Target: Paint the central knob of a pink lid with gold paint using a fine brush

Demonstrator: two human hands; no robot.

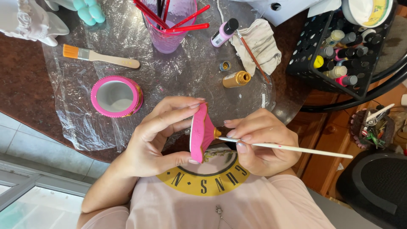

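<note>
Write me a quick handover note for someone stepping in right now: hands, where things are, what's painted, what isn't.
Left hand: grips the pink lid on edge, fingers at top, thumb at bottom.
Right hand: holds the thin brush, tip at the lid's gold knob.
On the plastic sheet: pink jar, uncapped gold paint bottle lying down, its cap, flat brush, rag.
Done: knob looks gold.
Left: cannot tell how fully the knob is covered; its far side is hidden.
</note>
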